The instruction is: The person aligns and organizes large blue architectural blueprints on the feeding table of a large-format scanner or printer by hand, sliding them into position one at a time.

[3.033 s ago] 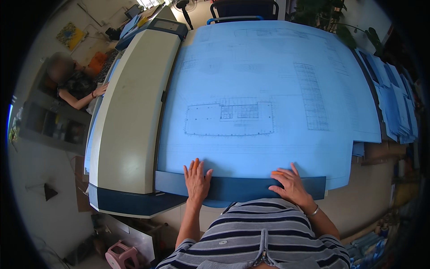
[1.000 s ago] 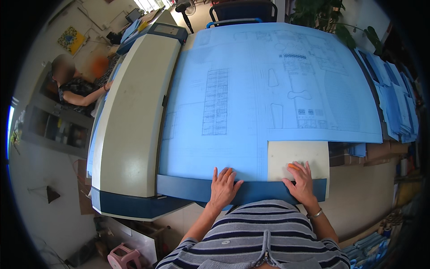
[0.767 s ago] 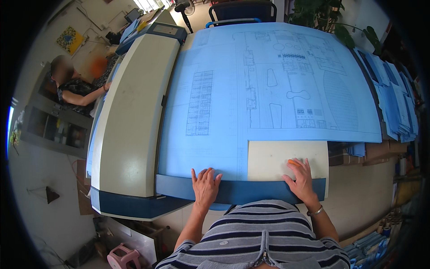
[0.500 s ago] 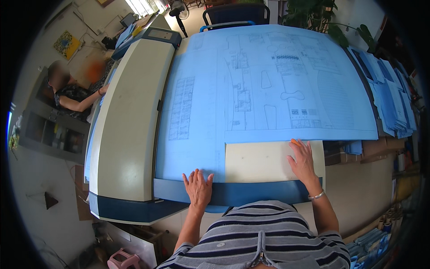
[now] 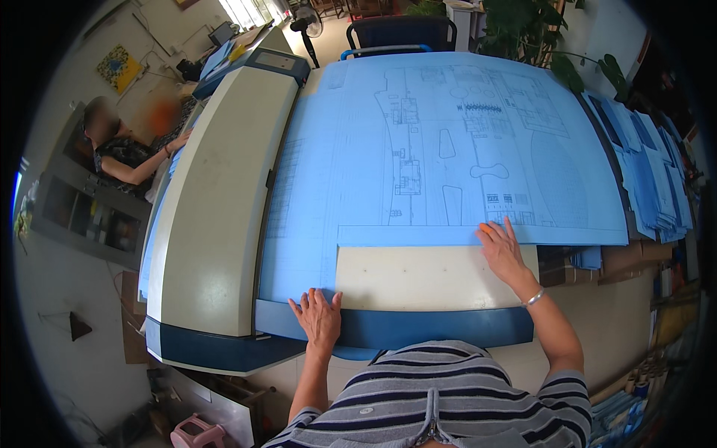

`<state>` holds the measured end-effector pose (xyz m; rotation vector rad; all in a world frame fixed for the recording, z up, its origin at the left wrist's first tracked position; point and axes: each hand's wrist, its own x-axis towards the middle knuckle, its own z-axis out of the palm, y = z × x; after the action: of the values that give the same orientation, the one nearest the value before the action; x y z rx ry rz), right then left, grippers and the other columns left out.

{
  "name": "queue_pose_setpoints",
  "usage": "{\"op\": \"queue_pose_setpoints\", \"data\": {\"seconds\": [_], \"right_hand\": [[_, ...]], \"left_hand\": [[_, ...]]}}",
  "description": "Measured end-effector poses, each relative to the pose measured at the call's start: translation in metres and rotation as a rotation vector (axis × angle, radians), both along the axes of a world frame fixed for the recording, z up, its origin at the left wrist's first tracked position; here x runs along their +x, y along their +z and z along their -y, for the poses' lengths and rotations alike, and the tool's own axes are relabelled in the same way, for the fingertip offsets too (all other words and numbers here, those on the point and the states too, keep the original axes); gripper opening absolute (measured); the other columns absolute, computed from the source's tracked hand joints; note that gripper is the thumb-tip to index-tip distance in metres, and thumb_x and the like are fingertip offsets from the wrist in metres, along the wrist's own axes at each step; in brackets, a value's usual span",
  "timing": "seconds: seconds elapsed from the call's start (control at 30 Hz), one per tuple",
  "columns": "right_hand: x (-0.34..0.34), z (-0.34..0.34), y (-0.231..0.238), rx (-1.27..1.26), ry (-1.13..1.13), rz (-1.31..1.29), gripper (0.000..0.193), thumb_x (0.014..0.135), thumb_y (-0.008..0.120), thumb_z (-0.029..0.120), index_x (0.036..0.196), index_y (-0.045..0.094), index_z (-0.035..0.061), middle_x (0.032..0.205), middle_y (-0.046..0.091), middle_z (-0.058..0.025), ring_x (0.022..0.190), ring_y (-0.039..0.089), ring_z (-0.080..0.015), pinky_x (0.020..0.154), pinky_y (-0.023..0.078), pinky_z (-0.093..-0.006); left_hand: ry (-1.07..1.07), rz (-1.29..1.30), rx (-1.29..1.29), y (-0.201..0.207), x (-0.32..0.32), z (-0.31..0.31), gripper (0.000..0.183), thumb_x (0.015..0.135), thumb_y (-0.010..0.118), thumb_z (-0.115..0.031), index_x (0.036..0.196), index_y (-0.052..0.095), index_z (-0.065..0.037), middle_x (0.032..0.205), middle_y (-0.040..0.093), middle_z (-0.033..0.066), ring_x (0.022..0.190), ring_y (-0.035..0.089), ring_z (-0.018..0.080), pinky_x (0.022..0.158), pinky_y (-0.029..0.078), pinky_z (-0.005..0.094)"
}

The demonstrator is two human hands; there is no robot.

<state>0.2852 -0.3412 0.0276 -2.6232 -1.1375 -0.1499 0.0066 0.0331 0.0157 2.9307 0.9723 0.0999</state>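
Observation:
A large blue line-drawing sheet [image 5: 448, 172] covers most of the flat bed of a wide machine. Another blue sheet [image 5: 299, 261] runs at the left, against the machine's long beige cover [image 5: 216, 194]. My left hand [image 5: 319, 321] lies with fingers spread on that left sheet's near end, by the dark blue front rail [image 5: 433, 326]. Farther right, my right hand [image 5: 503, 250] rests on the near edge of the large sheet, fingers apart. An orange cover [image 5: 485, 229] shows on one of its fingertips. Neither hand grips anything.
Folded blue sheets [image 5: 646, 164] are stacked at the right, above cardboard boxes [image 5: 635, 259]. Beyond the bed stand a dark chair [image 5: 401, 33] and a leafy plant [image 5: 519, 33]. Another person [image 5: 127, 157] works behind the machine at the left. A pink stool [image 5: 198, 431] stands lower left.
The left sheet has slid left toward the cover, baring more of the beige bed. My left hand has shifted left with it. My right hand has moved slightly left along the large sheet's edge.

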Motion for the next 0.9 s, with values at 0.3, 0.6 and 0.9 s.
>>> {"op": "queue_pose_setpoints", "data": {"seconds": [0.3, 0.6, 0.9], "right_hand": [[0.009, -0.002, -0.016, 0.024, 0.078, 0.205, 0.030, 0.087, 0.071, 0.002, 0.116, 0.066, 0.0008, 0.124, 0.067, -0.0151, 0.120, 0.063, -0.0304, 0.125, 0.032, -0.0575], [0.000, -0.004, -0.024, 0.114, 0.121, 0.498, 0.019, 0.084, 0.073, 0.001, 0.103, 0.068, 0.0028, 0.097, 0.069, -0.0089, 0.090, 0.065, -0.0209, 0.119, 0.043, -0.0564], [0.000, -0.004, -0.021, 0.191, 0.052, 0.420, 0.014, 0.085, 0.071, 0.001, 0.098, 0.068, 0.0053, 0.082, 0.065, -0.0043, 0.083, 0.064, -0.0211, 0.115, 0.048, -0.0524]], "left_hand": [[-0.128, 0.155, -0.064, -0.008, -0.001, 0.008, 0.050, 0.102, 0.062, -0.045, 0.128, 0.065, -0.002, 0.138, 0.066, 0.0136, 0.135, 0.054, 0.0383, 0.123, 0.021, 0.0655], [-0.244, 0.205, -0.059, -0.001, 0.012, 0.014, 0.045, 0.101, 0.065, -0.040, 0.125, 0.067, -0.001, 0.133, 0.069, 0.0143, 0.136, 0.054, 0.0382, 0.124, 0.021, 0.0641], [-0.484, 0.385, -0.043, 0.008, 0.044, 0.033, 0.054, 0.096, 0.076, -0.030, 0.137, 0.057, 0.000, 0.144, 0.060, 0.0211, 0.142, 0.049, 0.0388, 0.125, 0.024, 0.0609]]}}
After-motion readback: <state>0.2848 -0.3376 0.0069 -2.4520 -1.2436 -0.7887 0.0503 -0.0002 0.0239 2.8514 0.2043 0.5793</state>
